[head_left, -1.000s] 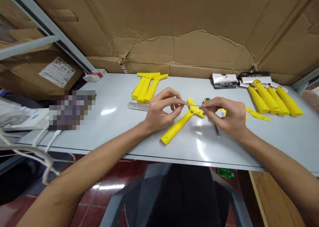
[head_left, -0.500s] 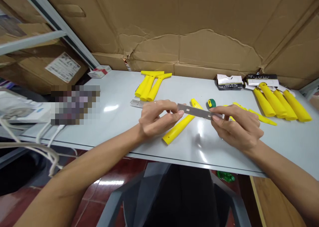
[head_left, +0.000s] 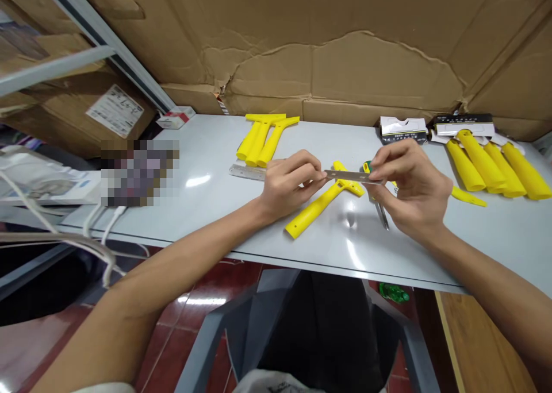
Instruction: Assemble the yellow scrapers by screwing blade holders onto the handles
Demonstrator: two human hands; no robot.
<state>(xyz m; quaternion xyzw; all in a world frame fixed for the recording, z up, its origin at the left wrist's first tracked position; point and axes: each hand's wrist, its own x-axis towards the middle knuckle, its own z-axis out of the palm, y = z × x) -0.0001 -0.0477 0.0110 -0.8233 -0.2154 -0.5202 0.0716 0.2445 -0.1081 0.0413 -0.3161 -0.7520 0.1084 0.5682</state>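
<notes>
A flat metal scraper blade point(head_left: 348, 176) with holes in it is held level between my hands, above the table. My left hand point(head_left: 290, 185) pinches its left end with fingers closed. At the other end, my right hand point(head_left: 411, 189) grips the blade between thumb and fingers. Below the blade lies a yellow T-shaped scraper handle point(head_left: 314, 210), slanting on the table, its head partly behind the blade. Another metal strip point(head_left: 245, 172) rests flat behind my left hand. A thin metal shaft point(head_left: 382, 216) shows beneath my right hand, its other end hidden.
Three yellow T-shaped handles point(head_left: 269, 143) lie together at the back. Several yellow handles point(head_left: 483, 166) with black-and-white card packs point(head_left: 403, 130) sit at the back right. A green-yellow tape measure point(head_left: 367, 166) is partly hidden by my right hand. White cables point(head_left: 107, 232) hang at the left edge.
The blade has tilted so that its face now shows as a thin edge-on strip. My right hand has turned and risen, uncovering the thin metal shaft. The camera view has shifted slightly.
</notes>
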